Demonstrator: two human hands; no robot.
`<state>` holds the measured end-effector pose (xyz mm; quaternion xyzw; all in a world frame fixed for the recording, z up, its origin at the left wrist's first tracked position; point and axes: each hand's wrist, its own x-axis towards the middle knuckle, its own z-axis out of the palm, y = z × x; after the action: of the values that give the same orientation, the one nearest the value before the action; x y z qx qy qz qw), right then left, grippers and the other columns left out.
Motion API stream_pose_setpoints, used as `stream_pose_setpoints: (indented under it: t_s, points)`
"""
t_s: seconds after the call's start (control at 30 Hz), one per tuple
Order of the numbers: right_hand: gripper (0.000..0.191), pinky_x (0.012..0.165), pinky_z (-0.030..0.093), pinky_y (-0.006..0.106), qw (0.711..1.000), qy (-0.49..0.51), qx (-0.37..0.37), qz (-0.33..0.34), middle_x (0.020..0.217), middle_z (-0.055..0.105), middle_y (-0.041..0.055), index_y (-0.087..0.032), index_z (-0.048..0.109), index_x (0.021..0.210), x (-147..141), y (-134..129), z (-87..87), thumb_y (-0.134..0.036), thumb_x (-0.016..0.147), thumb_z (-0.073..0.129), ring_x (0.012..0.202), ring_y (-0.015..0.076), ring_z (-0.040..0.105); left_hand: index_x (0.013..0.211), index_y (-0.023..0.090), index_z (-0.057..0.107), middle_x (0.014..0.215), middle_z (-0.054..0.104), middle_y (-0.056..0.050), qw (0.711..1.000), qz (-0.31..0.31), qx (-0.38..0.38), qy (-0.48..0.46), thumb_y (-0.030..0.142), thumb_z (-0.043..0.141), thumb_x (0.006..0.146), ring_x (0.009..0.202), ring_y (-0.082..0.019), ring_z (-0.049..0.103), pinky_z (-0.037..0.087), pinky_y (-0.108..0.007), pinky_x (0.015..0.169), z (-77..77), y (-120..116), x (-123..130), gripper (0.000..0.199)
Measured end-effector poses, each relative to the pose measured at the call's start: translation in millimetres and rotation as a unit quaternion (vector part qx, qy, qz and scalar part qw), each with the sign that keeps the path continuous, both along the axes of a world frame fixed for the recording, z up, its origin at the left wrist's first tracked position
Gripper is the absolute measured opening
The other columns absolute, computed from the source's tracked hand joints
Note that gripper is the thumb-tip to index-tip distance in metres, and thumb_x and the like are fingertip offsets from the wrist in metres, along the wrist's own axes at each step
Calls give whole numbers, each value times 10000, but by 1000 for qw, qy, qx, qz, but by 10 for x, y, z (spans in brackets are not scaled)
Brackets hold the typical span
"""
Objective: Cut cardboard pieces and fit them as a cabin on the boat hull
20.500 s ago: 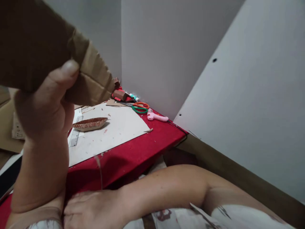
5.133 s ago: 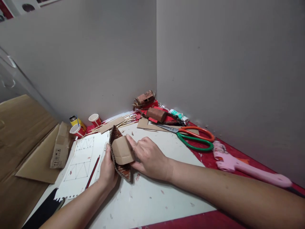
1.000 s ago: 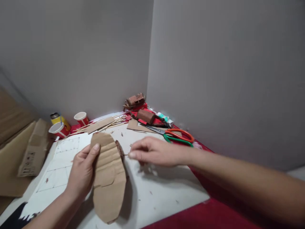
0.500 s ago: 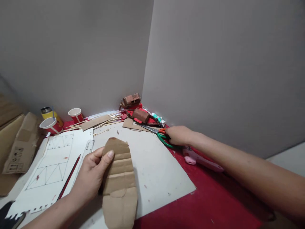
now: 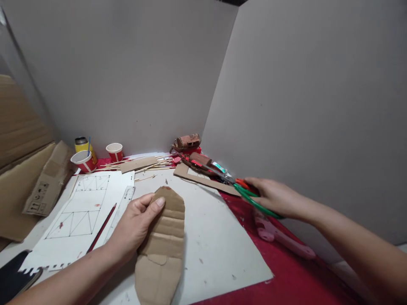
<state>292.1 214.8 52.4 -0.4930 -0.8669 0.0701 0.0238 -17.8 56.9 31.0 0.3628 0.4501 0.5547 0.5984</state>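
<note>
My left hand (image 5: 140, 224) grips a creased piece of brown cardboard (image 5: 163, 245) by its upper left edge, thumb on top. The piece is long with clipped corners and stands up toward me over a white sheet (image 5: 219, 250). At the right, my right hand (image 5: 270, 197) is closed on the handles of a pair of scissors (image 5: 251, 197), one handle green and one orange. Their blades point up and left over an L-shaped cardboard strip (image 5: 210, 183). A pink glue gun (image 5: 282, 239) lies on the red cloth below the right hand.
Two brown model pieces (image 5: 187, 142) sit by the wall corner. Thin wooden sticks (image 5: 146, 167), red paper cups (image 5: 114, 151) and a yellow bottle (image 5: 83, 146) are along the back. Left are a drawing sheet (image 5: 76, 203), a pencil (image 5: 101, 228) and cardboard boxes (image 5: 47, 182).
My right hand has lifted the scissors and drawn them right, toward me. The left hand still holds the cardboard. The view has shifted slightly left.
</note>
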Motion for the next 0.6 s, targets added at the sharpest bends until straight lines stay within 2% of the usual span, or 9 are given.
stream_pose_setpoints:
  t_s: [0.07,0.1,0.17,0.23,0.3,0.4,0.53,0.6]
  points:
    - [406,778,520,369,987,142,-58,42,1009,710,133,-177,617,1070,52,-178,-55,-511,914,448,910,291,659,929,181,754,799,753,-52,1000,-4,3,-3,466,743,800,669,-141,653,527,-240,640,17,-2,-6,313]
    - [457,713,534,364,981,173,-82,29,924,705,117,-185,617,1045,74,-271,-97,-586,899,454,842,290,661,929,183,755,790,750,-46,1000,-7,6,-1,464,743,803,662,-134,647,522,-230,635,24,-4,-10,308]
    - [547,729,550,383,974,195,-112,34,980,700,125,-193,609,1114,101,-443,-181,-661,852,500,867,307,664,916,185,755,785,748,-37,1000,-10,12,4,456,746,802,652,-122,639,511,-214,626,31,-10,-17,294]
    - [629,842,539,426,974,185,-111,64,1139,676,147,-199,591,1213,86,-586,-233,-669,796,568,1016,350,645,909,188,757,788,749,-35,1000,-15,13,5,445,755,798,654,-119,638,505,-207,622,32,-17,-19,280]
    - [614,905,509,443,977,148,-121,95,1148,677,141,-211,594,1237,24,-697,-230,-618,777,615,1075,360,626,933,195,760,810,753,-38,999,-29,16,3,437,753,802,672,-124,645,505,-208,627,24,-24,-16,276]
    - [482,827,513,399,971,119,-158,131,991,708,115,-233,635,1156,-117,-809,-161,-546,790,618,936,316,650,988,208,761,833,751,-41,998,-51,20,8,433,735,821,690,-127,645,504,-213,636,-4,-29,-9,282]
    - [680,852,483,437,971,81,-182,129,1076,692,139,-204,549,1302,-260,-886,-109,-589,754,666,935,329,631,1011,214,763,868,753,-49,996,-81,21,30,432,716,836,716,-140,651,507,-230,662,-58,-38,-7,283]
    - [704,862,469,434,968,70,-200,136,1095,685,138,-203,528,1313,-299,-907,-118,-601,753,680,940,324,626,1002,216,765,874,754,-48,994,-91,23,47,429,702,847,728,-147,654,508,-238,678,-77,-45,-7,270]
